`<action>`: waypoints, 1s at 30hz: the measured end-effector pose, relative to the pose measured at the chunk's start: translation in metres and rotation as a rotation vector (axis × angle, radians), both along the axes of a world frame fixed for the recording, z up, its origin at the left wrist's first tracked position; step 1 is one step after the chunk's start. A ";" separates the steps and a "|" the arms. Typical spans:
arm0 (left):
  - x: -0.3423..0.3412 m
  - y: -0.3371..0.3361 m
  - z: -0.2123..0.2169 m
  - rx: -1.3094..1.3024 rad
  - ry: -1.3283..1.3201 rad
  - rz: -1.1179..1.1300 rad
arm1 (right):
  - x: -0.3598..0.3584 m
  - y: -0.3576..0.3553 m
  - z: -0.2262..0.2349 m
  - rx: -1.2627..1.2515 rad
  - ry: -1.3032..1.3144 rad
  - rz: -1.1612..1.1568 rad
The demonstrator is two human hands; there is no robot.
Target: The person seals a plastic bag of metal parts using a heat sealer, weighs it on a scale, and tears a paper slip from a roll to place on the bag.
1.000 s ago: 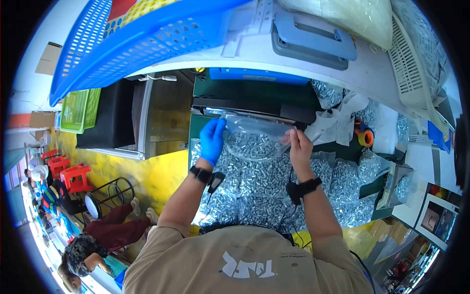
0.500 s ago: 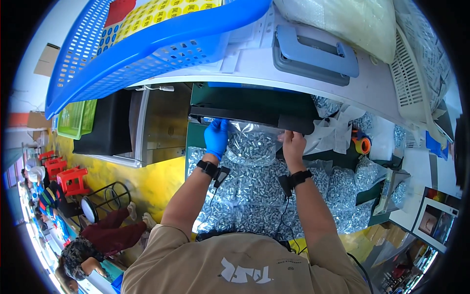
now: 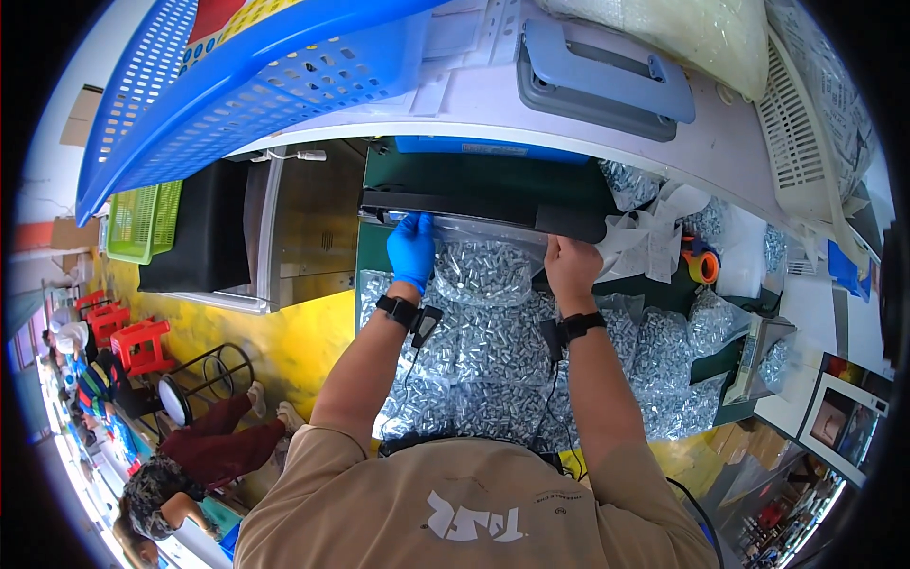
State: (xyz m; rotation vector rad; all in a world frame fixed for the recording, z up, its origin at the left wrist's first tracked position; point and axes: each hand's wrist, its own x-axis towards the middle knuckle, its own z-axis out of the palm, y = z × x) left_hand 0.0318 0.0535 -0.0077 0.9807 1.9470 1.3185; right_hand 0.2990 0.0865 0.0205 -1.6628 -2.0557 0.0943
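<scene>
My left hand [image 3: 413, 248], in a blue glove, grips the left top edge of a clear plastic bag of small silver metal parts [image 3: 485, 270]. My right hand [image 3: 571, 266], bare, grips the bag's right top edge. Both hold the bag's mouth up against the slot of a black bar-shaped machine [image 3: 479, 208] under the white shelf. The bag hangs over a green table [image 3: 372, 248] covered with several more filled bags [image 3: 493, 365].
A blue perforated basket [image 3: 237, 85] and a grey-blue handled lid [image 3: 607, 81] lie on the white shelf above. An orange tape roll [image 3: 702, 266] sits at the right. A steel cabinet [image 3: 303, 228] stands left. A person sits on the floor at lower left [image 3: 180, 474].
Both hands have lifted the bag's top edge away from me, up to the black machine's slot. The head has tilted, so the shelf fills more of the view.
</scene>
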 end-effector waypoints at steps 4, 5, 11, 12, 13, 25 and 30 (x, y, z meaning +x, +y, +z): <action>-0.003 0.002 0.004 -0.100 0.149 0.011 | -0.001 0.006 0.014 0.135 -0.080 0.049; -0.004 0.003 0.005 -0.137 0.195 0.018 | -0.002 0.007 0.009 0.142 -0.023 0.018; -0.004 0.009 0.020 -0.247 0.239 0.046 | 0.002 0.019 0.000 0.192 0.261 -0.055; -0.007 0.009 0.022 -0.240 0.196 0.052 | 0.003 0.021 -0.001 0.192 0.264 -0.056; -0.010 0.009 0.023 -0.233 0.153 0.057 | 0.005 0.022 -0.003 0.186 0.260 -0.011; -0.042 0.004 -0.004 -0.114 -0.007 -0.009 | 0.022 0.020 -0.001 0.057 0.299 0.198; -0.028 -0.021 0.016 0.001 -0.113 0.156 | 0.029 0.024 -0.005 0.044 0.334 0.200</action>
